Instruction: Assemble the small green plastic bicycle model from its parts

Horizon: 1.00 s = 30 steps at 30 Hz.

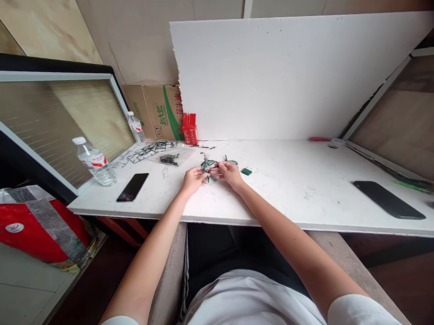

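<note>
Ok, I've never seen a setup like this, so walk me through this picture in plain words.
There is no machine here: a person works with two bare hands, seen from a camera worn on the head, looking forward and down. The left hand pinches a small green model piece. The right hand is close beside it; whether it grips something is too small to tell. On the white table lie black plastic sprues, a small green block and a black smartphone. A water bottle stands at the left, and a red carton at the back.
</note>
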### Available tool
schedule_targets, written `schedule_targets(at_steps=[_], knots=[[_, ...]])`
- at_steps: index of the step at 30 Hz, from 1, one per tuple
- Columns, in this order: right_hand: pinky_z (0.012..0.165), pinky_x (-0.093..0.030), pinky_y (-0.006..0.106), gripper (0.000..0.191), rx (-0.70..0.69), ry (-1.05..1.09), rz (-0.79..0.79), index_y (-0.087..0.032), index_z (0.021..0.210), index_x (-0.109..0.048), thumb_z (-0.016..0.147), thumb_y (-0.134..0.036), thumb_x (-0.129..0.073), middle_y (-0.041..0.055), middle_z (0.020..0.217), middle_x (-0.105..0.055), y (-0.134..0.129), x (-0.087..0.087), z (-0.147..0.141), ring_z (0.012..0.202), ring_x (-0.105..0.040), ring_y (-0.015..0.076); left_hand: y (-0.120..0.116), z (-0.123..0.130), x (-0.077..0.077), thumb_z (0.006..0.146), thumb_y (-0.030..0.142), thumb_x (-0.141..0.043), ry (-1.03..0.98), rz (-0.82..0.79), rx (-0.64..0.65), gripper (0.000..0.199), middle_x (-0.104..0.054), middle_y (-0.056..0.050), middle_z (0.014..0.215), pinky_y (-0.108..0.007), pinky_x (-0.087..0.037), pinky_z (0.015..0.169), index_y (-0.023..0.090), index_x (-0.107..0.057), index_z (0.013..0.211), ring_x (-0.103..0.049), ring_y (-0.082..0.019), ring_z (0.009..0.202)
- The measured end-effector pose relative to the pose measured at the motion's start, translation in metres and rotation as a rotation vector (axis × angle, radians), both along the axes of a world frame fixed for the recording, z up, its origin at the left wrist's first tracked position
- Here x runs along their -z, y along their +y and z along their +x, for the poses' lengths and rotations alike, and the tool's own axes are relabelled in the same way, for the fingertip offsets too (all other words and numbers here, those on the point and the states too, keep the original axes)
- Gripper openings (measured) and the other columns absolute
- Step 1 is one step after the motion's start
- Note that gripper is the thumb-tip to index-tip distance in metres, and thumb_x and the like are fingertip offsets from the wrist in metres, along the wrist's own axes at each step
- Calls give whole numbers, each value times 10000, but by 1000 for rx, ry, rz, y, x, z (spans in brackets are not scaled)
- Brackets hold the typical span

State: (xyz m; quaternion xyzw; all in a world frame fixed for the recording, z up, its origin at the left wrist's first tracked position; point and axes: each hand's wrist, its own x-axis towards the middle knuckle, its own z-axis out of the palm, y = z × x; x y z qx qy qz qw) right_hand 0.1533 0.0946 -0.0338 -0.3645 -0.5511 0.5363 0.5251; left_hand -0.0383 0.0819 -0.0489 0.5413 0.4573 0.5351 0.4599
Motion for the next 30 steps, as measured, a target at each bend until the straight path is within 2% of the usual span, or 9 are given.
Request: schedule_targets(at_steps=[5,30], knots=[[641,-617,253,514,7,-24,12,-191,960,-709,897,-701,-679,110,1018,-817,0,-1,0,908,-798,228,0,-1,3,783,386,-860,4,26,13,473,-777,-147,997,-298,-523,628,110,-659,1110,-665,-138,593],[625,-598,234,403,32,-61,18,-195,985,-690,972,-595,-648,105,1019,-821,-3,-3,1,910,-801,214,-3,0,-2,813,321,-827,41,17,-6,405,-786,-158,1018,-279,-520,596,110,-651,1112,-660,-133,575]])
